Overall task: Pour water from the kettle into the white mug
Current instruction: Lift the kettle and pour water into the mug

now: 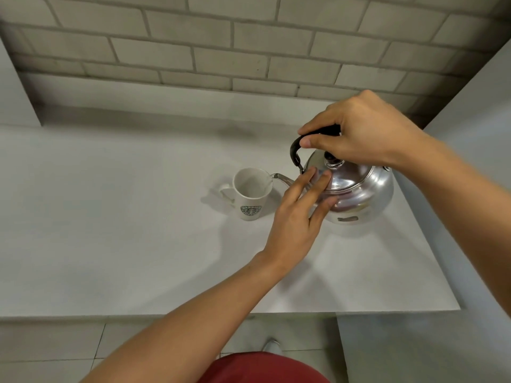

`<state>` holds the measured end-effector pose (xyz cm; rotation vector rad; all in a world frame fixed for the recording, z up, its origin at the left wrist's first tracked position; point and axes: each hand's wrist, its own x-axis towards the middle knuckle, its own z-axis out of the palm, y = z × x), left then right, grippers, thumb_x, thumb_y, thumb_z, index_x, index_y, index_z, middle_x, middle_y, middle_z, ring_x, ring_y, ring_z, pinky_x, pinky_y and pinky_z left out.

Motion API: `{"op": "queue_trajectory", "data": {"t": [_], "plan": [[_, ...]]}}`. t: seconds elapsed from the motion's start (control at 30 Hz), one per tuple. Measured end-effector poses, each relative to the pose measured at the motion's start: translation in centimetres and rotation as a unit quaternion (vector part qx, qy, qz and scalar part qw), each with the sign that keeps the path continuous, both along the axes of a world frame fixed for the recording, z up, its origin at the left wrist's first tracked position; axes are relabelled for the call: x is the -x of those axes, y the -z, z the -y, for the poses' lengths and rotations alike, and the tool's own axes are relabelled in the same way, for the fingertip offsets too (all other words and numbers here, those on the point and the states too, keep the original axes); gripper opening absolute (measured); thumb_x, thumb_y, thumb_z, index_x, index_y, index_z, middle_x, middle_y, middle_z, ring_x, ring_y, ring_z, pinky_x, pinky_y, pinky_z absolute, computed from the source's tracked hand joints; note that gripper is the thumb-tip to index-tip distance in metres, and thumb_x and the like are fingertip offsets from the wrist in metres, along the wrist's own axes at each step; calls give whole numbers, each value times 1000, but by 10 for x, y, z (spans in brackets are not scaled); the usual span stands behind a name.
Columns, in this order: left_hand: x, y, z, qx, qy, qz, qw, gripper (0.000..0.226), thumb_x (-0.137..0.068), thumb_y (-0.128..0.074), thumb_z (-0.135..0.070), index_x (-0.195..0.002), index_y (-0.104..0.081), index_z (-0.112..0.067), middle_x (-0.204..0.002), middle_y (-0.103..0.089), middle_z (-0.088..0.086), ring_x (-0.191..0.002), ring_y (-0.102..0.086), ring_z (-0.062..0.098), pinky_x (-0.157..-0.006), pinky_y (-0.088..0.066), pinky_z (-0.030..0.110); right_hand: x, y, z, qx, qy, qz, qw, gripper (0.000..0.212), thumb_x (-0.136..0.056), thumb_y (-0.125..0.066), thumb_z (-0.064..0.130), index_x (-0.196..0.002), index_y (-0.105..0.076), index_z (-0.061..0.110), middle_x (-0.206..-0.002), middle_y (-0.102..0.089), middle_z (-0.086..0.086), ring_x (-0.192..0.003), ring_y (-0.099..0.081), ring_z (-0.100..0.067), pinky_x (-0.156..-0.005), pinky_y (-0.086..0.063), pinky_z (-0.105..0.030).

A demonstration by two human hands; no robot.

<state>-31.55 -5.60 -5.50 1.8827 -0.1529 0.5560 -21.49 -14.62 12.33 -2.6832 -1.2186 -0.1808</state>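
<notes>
A shiny steel kettle is tilted to the left, its thin spout over the rim of the white mug. A thin stream of water runs from the spout into the mug. The mug stands upright on the counter, handle to the left, with a green round logo on its front. My right hand is closed around the kettle's black handle from above. My left hand has its fingers spread flat against the kettle's lid and front side, pressing on it without grasping.
The pale grey counter runs left and forward, its front edge near the bottom. A grey brick wall stands behind. A white panel closes the right side. Below are floor tiles and red clothing.
</notes>
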Motion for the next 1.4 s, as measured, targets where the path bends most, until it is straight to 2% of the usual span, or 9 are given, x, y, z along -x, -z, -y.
{"op": "queue_trajectory", "data": {"t": [0.1, 0.23, 0.37, 0.5, 0.57, 0.67, 0.73, 1.0, 1.4], "plan": [[-1, 2, -2, 9, -9, 1, 1000, 45, -104, -65, -23, -148, -57, -21, -158, -48, 10, -147, -47, 23, -118, -41, 32, 1, -2, -8, 16, 3, -5, 1000, 29, -94, -68, 48, -117, -79, 34, -103, -81, 6, -96, -72, -21, -79, -57, -43], [-2, 6, -5, 23, -19, 4, 1000, 45, -105, -63, -28, -148, -55, -25, -157, -47, 6, -146, -47, 18, -117, -38, 23, 5, -6, -21, 29, 1, -8, 1000, 27, -94, -68, 48, -115, -80, 35, -99, -81, 7, -91, -69, -18, -76, -58, -44], [-2, 7, -5, 29, -29, 8, 999, 45, -105, -63, -30, -149, -54, -26, -156, -48, 6, -143, -47, 16, -114, -31, 9, 7, -9, -33, 65, 2, -9, 998, 26, -95, -67, 48, -115, -79, 37, -99, -80, 9, -85, -56, -11, -75, -58, -45], [-1, 6, -4, 33, -20, -6, 999, 45, -106, -59, -35, -150, -51, -29, -158, -44, 4, -144, -43, 12, -112, -27, 4, 8, -12, -37, 85, 2, -10, 996, 27, -94, -67, 49, -115, -79, 37, -102, -80, 9, -96, -67, -20, -77, -58, -47], [-1, 6, -3, 35, -15, -12, 999, 46, -106, -59, -36, -151, -49, -31, -159, -43, 2, -144, -43, 12, -114, -31, 8, 8, -13, -38, 93, -1, -9, 996, 29, -93, -66, 50, -115, -79, 37, -103, -80, 10, -97, -69, -20, -76, -58, -46], [-3, 5, -1, 45, -7, -23, 999, 49, -106, -59, -36, -153, -47, -33, -158, -42, 1, -144, -44, 13, -113, -45, 33, 5, -13, -38, 98, -6, -3, 995, 29, -92, -67, 51, -114, -80, 36, -105, -81, 10, -99, -70, -20, -72, -55, -38], [-4, 4, 0, 55, -5, -29, 998, 49, -106, -59, -36, -153, -48, -33, -158, -41, 0, -143, -45, 14, -110, -49, 41, 4, -14, -39, 100, -4, -1, 995, 29, -92, -68, 51, -114, -80, 36, -105, -81, 9, -100, -70, -20, -70, -54, -36], [-8, -1, 5, 103, 4, -23, 994, 47, -105, -61, -33, -151, -50, -31, -155, -42, -3, -144, -47, 19, -109, -52, 47, 1, -23, -41, 118, -3, -19, 993, 29, -91, -68, 55, -113, -78, 38, -99, -79, 8, -96, -70, -23, -77, -59, -48], [-9, -5, 10, 142, 6, -24, 989, 48, -104, -62, -34, -150, -50, -35, -155, -41, -5, -147, -44, 15, -109, -52, 47, 1, -27, -43, 111, -5, -15, 994, 26, -90, -72, 54, -107, -80, 36, -80, -72, 12, -80, -58, -15, -69, -58, -45]]}}
